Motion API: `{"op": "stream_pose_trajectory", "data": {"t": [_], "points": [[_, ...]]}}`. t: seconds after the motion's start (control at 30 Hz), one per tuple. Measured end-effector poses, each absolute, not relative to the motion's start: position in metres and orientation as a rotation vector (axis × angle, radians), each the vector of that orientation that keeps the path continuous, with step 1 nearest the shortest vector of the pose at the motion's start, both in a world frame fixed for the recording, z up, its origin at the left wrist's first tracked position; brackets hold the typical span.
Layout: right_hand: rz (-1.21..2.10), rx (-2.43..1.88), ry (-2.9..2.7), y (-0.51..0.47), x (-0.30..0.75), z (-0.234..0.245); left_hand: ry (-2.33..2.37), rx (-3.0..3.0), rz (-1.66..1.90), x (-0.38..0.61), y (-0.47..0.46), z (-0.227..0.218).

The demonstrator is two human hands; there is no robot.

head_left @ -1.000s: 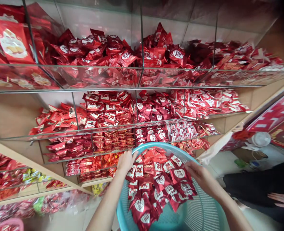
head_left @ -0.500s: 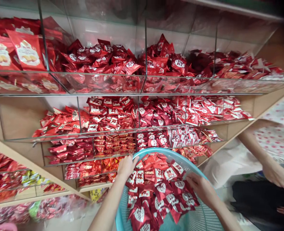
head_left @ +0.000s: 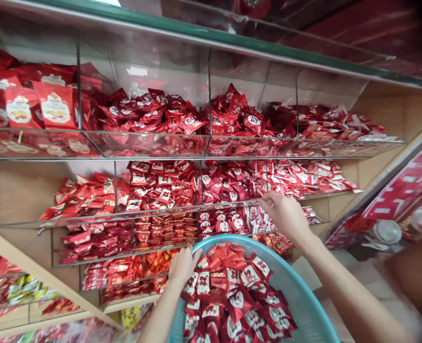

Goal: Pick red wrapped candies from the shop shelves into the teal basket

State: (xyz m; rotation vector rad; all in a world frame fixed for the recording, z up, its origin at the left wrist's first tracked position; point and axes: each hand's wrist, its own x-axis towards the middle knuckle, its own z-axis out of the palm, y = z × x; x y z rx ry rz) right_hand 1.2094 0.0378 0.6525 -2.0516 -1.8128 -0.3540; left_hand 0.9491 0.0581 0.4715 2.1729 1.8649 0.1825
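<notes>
A turquoise plastic basket (head_left: 305, 290) at the bottom centre holds many red and dark-red wrapped snack packets (head_left: 239, 300). My left hand (head_left: 182, 267) is closed on the basket's upper left rim, thumb over the edge. Above the basket, my right hand (head_left: 285, 212) is at the glass front of a middle shelf. Its fingers are bent together beside red-and-white packets (head_left: 289, 177); whatever they may hold is hidden. To the left of that hand lie dark-red packets (head_left: 228, 183) with white labels.
Stepped shelves with glass fronts (head_left: 153, 145) and dividers carry heaps of red packets. Larger red bags (head_left: 55, 105) stand at the upper left. A wooden edge (head_left: 49, 281) slants across the lower left. A green-edged glass shelf (head_left: 211, 35) overhangs the top.
My right hand has gone from the packets in the basket up to the middle shelf. The left hand still grips the rim. The view has shifted, and the person at right has left it.
</notes>
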Motion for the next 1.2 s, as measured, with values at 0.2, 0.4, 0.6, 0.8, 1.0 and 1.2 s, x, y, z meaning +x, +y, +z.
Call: {"op": "stream_pose_trajectory", "data": {"t": [0.2,0.4,0.6,0.8,1.0,1.2], "points": [[-0.507,-2.302,-1.812,0.088,1.194,0.675,1.872,2.148,0.197,0.949,0.058,0.471],[-0.475,-2.367,-1.857,0.097,1.198,0.668,1.871,2.152,0.196,0.949,0.059,0.47],[-0.614,-2.303,-1.712,0.078,1.208,0.682,1.847,2.2,0.184,0.949,0.06,0.47],[-0.277,-1.826,-1.741,0.046,1.222,0.688,1.869,2.214,0.131,0.951,0.061,0.472],[0.367,-1.454,-1.918,0.016,1.224,0.657,1.867,2.25,0.108,0.952,0.06,0.474],[0.799,-1.412,-2.004,-0.013,1.236,0.61,1.878,2.253,0.087,0.954,0.061,0.476]]}}
